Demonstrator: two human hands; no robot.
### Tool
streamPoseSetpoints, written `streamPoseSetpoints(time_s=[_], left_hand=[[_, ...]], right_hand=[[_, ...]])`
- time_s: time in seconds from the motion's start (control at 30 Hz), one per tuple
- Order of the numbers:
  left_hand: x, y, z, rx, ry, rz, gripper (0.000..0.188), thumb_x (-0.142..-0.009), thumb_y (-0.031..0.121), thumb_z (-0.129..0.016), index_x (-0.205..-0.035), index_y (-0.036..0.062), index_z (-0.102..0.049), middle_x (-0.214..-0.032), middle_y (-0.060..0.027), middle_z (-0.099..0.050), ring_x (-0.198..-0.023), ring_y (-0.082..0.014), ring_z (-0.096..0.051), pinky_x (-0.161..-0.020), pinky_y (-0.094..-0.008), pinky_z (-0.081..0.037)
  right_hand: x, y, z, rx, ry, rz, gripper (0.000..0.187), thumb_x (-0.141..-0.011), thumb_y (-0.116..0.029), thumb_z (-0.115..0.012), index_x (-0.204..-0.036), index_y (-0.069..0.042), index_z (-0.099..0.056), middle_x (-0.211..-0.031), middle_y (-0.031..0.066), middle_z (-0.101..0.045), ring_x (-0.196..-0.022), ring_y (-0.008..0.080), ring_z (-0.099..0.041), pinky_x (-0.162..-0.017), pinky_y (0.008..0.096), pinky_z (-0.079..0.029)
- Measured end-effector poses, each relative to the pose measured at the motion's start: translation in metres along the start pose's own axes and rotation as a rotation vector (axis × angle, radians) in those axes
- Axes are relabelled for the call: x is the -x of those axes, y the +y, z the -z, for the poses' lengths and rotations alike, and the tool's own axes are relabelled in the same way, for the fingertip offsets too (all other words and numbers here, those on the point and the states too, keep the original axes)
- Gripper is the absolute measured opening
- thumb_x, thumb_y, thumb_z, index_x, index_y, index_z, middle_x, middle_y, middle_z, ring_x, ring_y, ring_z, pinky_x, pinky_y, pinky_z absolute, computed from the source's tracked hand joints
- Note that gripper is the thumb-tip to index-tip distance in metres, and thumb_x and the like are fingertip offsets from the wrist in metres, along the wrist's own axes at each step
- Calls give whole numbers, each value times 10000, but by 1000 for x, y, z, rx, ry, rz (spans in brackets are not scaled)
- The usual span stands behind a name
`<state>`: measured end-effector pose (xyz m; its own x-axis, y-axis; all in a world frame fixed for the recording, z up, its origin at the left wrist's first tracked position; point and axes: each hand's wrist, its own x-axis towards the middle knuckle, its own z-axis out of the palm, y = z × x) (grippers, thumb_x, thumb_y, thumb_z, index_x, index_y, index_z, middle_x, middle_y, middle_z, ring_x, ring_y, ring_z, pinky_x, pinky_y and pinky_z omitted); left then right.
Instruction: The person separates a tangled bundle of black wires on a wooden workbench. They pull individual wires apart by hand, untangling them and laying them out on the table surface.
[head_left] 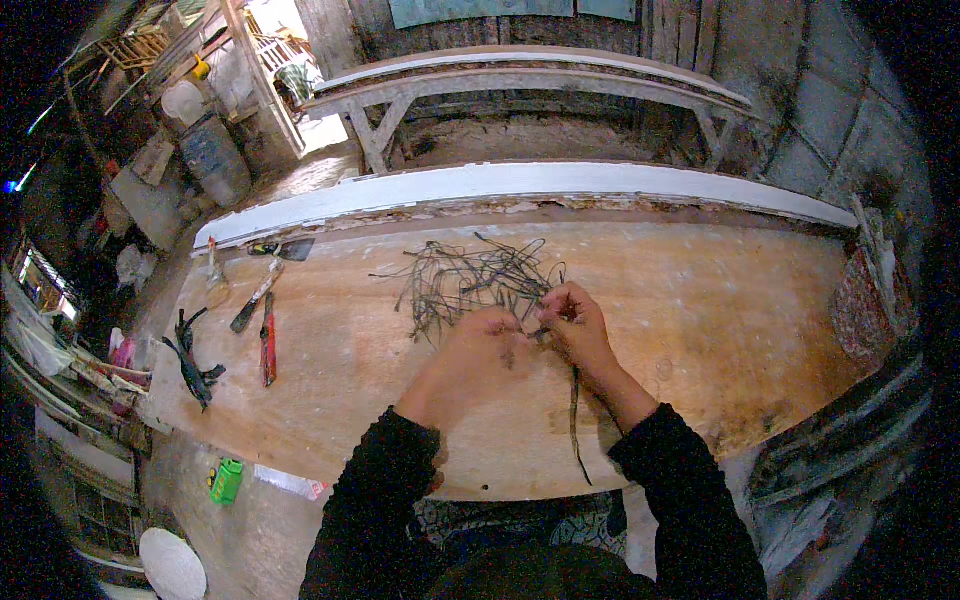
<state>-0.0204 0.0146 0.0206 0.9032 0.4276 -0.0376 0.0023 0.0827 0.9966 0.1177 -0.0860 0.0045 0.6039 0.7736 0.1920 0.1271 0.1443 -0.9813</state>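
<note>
A tangle of thin dark cords [470,272] lies on the wooden board, just beyond my hands. My right hand [578,325] is closed in a pinch on a dark cord [574,420], whose tail runs down the board toward its near edge. Close beside it, my left hand [485,345] reaches in with fingers near the right fingertips. Motion smears the left fingers, so what they grip, if anything, is not clear.
On the board's left lie dark strips [190,360], a red-handled tool [268,345], a putty knife [257,297] and a scraper [285,250]. A white plank [500,182] runs along the far edge. A wooden bench [540,82] stands behind it.
</note>
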Motion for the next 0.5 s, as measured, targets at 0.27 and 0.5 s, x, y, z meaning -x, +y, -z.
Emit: streamPoseSetpoints(time_s=[0.27, 0.5], left_hand=[[-4, -12, -6, -519, -129, -28, 96, -701, 71, -632, -726, 44, -543, -678, 15, -532, -619, -61, -479, -562, -214, -404], [-5, 8, 3, -342, 391, -67, 75, -698, 70, -622, -724, 36, -561, -631, 4, -535, -576, -65, -479, -506, -215, -390]], right_hand=[[-13, 12, 15, 203, 266, 56, 213, -758, -75, -551, -971, -71, -551, -687, -7, -469, -657, 98, -470, -603, 235, -404], [-11, 19, 12, 158, 256, 102, 96, -739, -113, -596, -824, -68, -604, -840, 51, -475, -751, 146, -484, -690, 256, -402]])
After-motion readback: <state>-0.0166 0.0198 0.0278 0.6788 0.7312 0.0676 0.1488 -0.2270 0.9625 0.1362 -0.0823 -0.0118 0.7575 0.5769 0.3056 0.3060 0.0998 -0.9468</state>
